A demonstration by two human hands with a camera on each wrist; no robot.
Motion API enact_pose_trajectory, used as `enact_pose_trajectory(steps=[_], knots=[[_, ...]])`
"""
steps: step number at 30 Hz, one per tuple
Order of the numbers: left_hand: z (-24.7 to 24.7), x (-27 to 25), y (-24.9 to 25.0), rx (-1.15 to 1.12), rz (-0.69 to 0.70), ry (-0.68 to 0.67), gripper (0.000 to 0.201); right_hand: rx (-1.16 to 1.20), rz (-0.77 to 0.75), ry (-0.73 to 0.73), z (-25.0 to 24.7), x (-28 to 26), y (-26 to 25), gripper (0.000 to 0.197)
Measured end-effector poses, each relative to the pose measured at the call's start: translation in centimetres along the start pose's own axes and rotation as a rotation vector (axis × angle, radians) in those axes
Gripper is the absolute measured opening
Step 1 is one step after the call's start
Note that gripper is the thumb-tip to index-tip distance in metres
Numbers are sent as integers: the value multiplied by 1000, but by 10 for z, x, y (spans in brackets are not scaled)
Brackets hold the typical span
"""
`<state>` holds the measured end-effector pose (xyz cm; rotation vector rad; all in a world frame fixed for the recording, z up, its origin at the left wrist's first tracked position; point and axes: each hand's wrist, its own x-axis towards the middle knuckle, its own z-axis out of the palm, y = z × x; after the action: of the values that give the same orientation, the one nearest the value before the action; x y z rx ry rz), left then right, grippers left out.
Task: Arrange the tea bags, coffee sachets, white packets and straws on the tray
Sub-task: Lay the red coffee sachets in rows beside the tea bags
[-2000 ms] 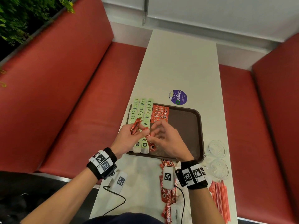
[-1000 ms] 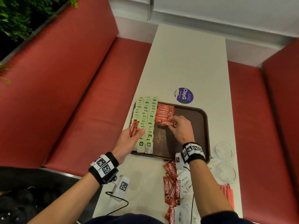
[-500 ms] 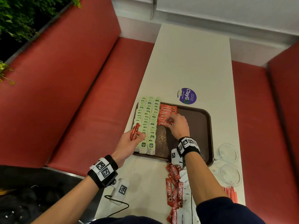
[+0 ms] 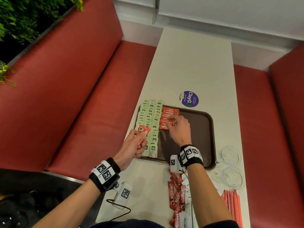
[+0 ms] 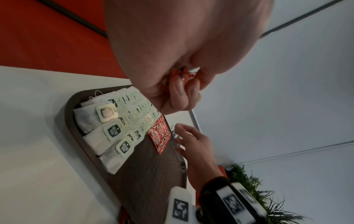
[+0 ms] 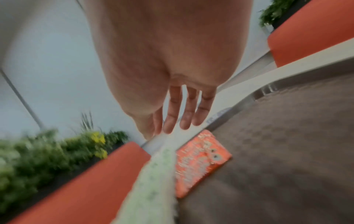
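A brown tray (image 4: 203, 129) lies on the white table. Three rows of green-tagged tea bags (image 4: 151, 122) fill its left side. Beside them, at the far end, sits a stack of red coffee sachets (image 4: 169, 112). My right hand (image 4: 172, 123) hovers over that stack with straight, spread fingers (image 6: 172, 121), holding nothing. My left hand (image 4: 139, 140) grips a few red sachets (image 4: 142, 131) over the tea bags' near left edge. The left wrist view shows the gripped sachets (image 5: 182, 74) and the stack (image 5: 161, 134).
Loose red sachets and white packets (image 4: 177, 195) lie on the table near me. Orange straws (image 4: 232, 208) and two glass cups (image 4: 230, 155) stand at the right. A purple sticker (image 4: 189, 99) lies beyond the tray. Red benches flank the table.
My right hand took a sachet from the left, carried it to the far stack and let it go. The left hand stays by the tea bags with its sachets.
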<state>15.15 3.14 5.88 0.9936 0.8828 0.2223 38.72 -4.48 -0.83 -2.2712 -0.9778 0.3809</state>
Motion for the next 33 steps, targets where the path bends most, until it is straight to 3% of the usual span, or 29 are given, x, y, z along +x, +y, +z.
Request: enact_pose_trajectory(steps=[2, 6, 10, 13, 17, 21, 23, 27, 30, 33], knots=[[3, -3, 2, 34, 40, -5, 18, 245, 19, -11, -14, -24, -29, 11], [11, -12, 8, 97, 107, -24, 34, 650, 68, -193, -31, -72, -72, 18], [13, -21, 10, 172, 149, -123, 42, 881, 136, -136, -38, -94, -77, 12], [5, -25, 7, 253, 188, -187, 30, 1051, 169, -58, -52, -101, -80, 17], [-4, -29, 4, 260, 193, -152, 22, 946, 74, -73, -77, -105, -87, 15], [3, -37, 20, 191, 226, -148, 53, 559, -135, -144, -87, -111, -97, 8], [10, -44, 29, 194, 286, -162, 57, 478, -229, -157, -88, -118, -105, 10], [15, -48, 39, 256, 343, -145, 31, 497, -150, -179, -94, -129, -114, 25], [17, -51, 43, 324, 376, -96, 29, 504, -112, -176, -101, -133, -115, 41], [23, -59, 47, 384, 441, -55, 21, 540, -109, -153, -105, -136, -116, 38]])
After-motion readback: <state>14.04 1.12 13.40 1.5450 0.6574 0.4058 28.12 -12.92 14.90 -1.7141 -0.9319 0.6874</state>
